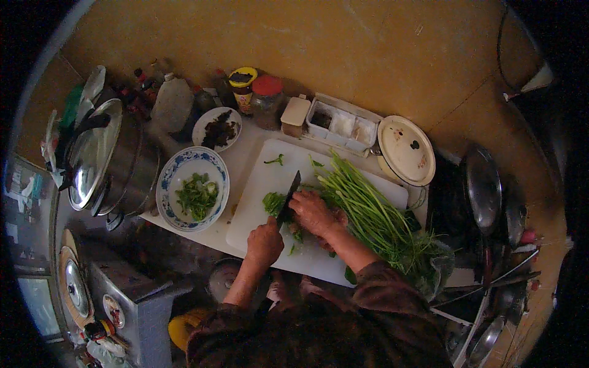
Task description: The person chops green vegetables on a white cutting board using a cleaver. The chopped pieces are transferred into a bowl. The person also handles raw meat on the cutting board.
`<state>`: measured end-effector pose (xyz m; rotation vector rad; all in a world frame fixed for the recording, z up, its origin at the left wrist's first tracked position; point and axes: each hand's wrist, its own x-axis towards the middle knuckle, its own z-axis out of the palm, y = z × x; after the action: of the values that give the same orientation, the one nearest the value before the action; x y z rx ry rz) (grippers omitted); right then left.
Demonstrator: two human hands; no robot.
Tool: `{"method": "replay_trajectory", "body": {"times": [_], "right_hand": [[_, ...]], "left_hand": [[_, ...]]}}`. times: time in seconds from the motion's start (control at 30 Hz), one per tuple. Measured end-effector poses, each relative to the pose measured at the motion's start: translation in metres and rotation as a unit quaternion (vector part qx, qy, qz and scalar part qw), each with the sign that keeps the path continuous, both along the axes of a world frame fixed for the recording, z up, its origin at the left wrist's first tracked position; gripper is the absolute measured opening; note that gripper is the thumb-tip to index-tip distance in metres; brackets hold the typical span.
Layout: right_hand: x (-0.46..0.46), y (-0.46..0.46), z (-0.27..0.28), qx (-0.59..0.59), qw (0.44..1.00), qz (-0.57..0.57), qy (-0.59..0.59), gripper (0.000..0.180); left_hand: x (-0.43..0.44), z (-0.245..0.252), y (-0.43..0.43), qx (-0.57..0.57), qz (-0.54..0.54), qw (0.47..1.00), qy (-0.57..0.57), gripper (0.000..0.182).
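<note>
A white cutting board [257,184] lies before me. My left hand [265,243] grips the handle of a kitchen knife [291,193], its dark blade resting upright by chopped greens [273,204]. My right hand [314,214] presses on green stalks just right of the blade, its fingertips partly hidden. A large bunch of long green stalks [363,198] spreads over the board's right side. To the left, a blue-and-white patterned bowl [164,189] holds cut greens [198,197]. A small leafy piece [274,160] lies near the board's far edge.
Behind the board stand a white dish of dark food [199,128], a red-lidded jar [268,92], a seasoning box [340,124] and an enamel lidded pot [407,149]. A large glass-lidded pot [103,156] is at left. Pans [481,188] are at right.
</note>
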<state>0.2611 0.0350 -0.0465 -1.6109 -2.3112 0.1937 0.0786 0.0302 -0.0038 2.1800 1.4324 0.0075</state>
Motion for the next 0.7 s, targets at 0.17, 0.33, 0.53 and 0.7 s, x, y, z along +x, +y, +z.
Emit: {"method": "replay_trajectory", "body": {"times": [0.17, 0.33, 0.53, 0.7], "right_hand": [[0.021, -0.011, 0.021, -0.060, 0.998, -0.036, 0.008, 0.032], [0.005, -0.002, 0.024, 0.006, 0.994, -0.109, 0.003, 0.037], [-0.011, -0.062, 0.021, 0.081, 0.984, -0.158, -0.020, 0.024], [0.004, -0.087, 0.014, 0.092, 0.986, -0.097, -0.101, 0.023]], "left_hand": [[-0.005, -0.003, 0.006, -0.007, 0.011, 1.000, 0.003, 0.025], [-0.010, -0.001, 0.019, -0.006, -0.006, 1.000, -0.018, 0.026], [-0.014, -0.005, 0.021, 0.005, -0.021, 1.000, -0.022, 0.030], [-0.016, -0.002, 0.020, 0.000, -0.024, 0.999, -0.021, 0.030]]}}
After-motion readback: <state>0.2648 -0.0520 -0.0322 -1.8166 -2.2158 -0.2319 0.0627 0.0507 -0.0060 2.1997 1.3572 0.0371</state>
